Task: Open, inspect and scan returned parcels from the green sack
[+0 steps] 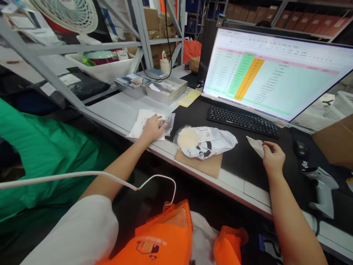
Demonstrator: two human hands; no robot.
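Note:
My left hand [154,127] lies with fingers spread on flat white plastic packets [138,125] at the desk's left edge. My right hand [273,156] pinches a small, thin white slip [256,145] above the black desk mat. Between the hands rests a white plastic mailer bag [220,141] with a printed label and black markings. A round, cream-coloured item [188,138] in clear wrap lies against the bag's left end. Under both, a piece of brown cardboard [200,164] reaches the desk's front edge.
Behind the mat stand a keyboard [242,120] and a lit monitor [264,73]. A mouse [300,148] and a barcode scanner [322,191] are at right. Open boxes [168,96] and yellow notes [189,98] sit further back. A white cable [110,175] crosses in front of my left arm.

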